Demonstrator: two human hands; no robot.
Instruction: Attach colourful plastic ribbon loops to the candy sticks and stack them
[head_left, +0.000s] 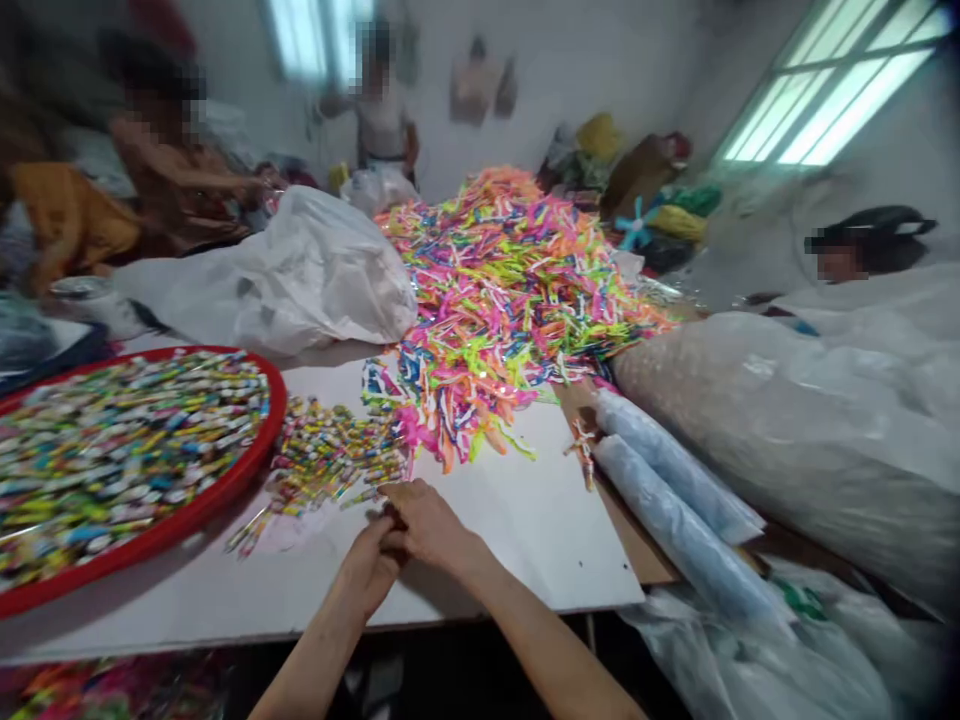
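Note:
My left hand (373,567) and my right hand (429,523) meet over the white tabletop (517,530), fingers curled close together. Whatever they pinch is too small or too hidden to make out. My right fingertips are close to the near edge of a spread of small, thin, multicoloured tube-like pieces (330,455). Just beyond my hands rises a big heap of soft neon strips (510,290) in pink, orange, yellow, green, blue and white. Its front edge spills towards my right hand.
At left stands a red-rimmed round tray (279,400) full of small colourful pieces. A white sack (300,270) lies behind it. To the right are two rolls of clear plastic (675,520) and a large stuffed sack (787,420). Several people (382,125) are around the room.

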